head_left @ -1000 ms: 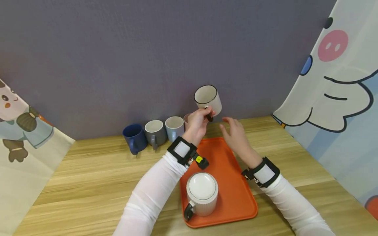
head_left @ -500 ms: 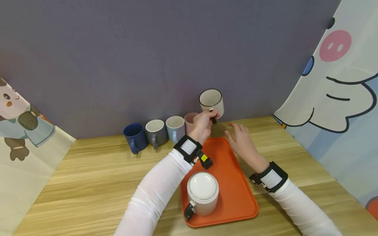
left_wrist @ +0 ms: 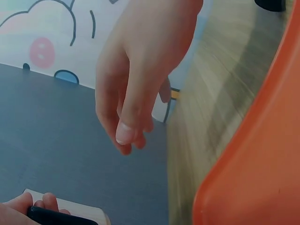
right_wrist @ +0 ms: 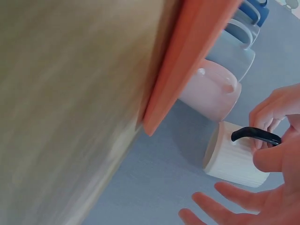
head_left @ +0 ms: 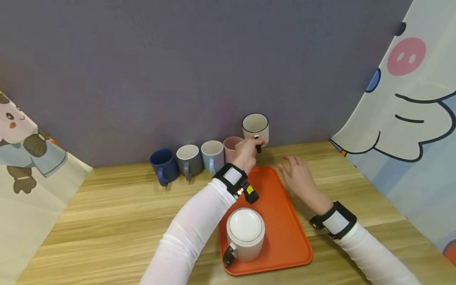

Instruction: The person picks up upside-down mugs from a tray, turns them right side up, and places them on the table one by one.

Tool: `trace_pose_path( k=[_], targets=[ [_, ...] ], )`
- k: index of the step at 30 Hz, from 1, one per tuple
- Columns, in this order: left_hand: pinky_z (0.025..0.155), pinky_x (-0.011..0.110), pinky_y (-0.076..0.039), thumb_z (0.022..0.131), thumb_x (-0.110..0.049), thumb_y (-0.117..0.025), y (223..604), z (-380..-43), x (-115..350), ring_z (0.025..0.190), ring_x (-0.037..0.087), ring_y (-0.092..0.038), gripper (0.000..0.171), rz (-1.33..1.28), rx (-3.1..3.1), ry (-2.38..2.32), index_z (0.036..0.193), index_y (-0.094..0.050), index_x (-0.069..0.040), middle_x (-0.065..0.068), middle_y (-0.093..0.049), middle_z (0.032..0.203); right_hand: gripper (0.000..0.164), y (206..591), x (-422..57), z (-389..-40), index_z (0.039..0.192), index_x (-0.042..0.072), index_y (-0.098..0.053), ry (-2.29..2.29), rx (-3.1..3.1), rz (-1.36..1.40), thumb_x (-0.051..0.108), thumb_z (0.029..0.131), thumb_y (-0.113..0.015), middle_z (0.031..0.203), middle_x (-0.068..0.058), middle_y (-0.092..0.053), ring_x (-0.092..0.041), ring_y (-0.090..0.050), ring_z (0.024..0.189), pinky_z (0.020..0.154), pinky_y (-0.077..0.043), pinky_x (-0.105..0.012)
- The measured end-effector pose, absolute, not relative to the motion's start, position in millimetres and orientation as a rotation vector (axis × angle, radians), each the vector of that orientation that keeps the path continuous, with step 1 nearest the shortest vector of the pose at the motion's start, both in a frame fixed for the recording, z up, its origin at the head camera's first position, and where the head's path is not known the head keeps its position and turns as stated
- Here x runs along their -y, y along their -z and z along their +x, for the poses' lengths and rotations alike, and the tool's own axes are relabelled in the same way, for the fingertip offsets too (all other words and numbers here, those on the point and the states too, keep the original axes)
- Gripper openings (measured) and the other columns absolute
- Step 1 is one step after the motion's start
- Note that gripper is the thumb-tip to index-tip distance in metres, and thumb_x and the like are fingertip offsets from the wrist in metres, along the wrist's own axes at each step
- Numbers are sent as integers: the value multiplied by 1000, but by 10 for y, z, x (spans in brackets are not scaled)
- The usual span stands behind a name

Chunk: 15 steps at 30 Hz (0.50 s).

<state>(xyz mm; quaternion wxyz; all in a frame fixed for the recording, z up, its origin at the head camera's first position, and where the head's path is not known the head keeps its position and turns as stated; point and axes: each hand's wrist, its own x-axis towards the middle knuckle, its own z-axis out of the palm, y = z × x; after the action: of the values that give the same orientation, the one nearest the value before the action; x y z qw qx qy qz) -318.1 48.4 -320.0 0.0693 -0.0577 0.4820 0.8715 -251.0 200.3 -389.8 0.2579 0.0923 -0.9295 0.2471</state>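
My left hand (head_left: 246, 153) pinches the black handle (right_wrist: 255, 134) of a white mug (head_left: 255, 126) with a dark rim. The mug is upright at the grey back wall, just right of a pink mug (head_left: 232, 146). Beyond the tray's right side hovers my right hand (head_left: 302, 181), its fingers loosely spread and holding nothing. On the near part of the orange tray (head_left: 285, 237) sits another white mug (head_left: 246, 233), upside down, its black handle pointing to the lower left. The left wrist view catches only a bit of the left hand (left_wrist: 16, 211) at the lower corner.
Left of the pink mug, a light blue mug (head_left: 212, 154), a grey mug (head_left: 189, 160) and a dark blue mug (head_left: 164, 166) stand in a row along the wall (head_left: 178, 79). Patterned cloths hang at both sides of the wooden table (head_left: 117, 221).
My left hand has lowered the white mug toward the table, shifting slightly right, so the pink mug shows more. My right hand has drawn back to the right and nearer.
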Motion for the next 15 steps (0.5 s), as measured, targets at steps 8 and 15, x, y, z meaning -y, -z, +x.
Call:
trace_pose_path(
  k=[8, 15],
  targets=[
    [84, 27, -45, 79, 0, -73, 3277, -3214, -522, 69, 17, -64, 9, -248, -1545, -2593, 87, -72, 5, 1, -67, 66, 39, 3928, -2053, -2477, 122, -9, -53, -636, 2530, 246, 19, 95, -57, 116, -36, -54, -55, -46, 110, 95, -35, -62],
    [84, 30, -52, 79, 4, -71, 3362, -3252, -557, 67, 16, -65, 12, -287, -1554, -2590, 90, -72, 6, 5, -70, 73, 38, 3929, -2093, -2443, 120, -9, -53, -632, 2544, 239, 19, 95, -56, 116, -37, -54, -56, -46, 108, 93, -36, -62]
  ],
)
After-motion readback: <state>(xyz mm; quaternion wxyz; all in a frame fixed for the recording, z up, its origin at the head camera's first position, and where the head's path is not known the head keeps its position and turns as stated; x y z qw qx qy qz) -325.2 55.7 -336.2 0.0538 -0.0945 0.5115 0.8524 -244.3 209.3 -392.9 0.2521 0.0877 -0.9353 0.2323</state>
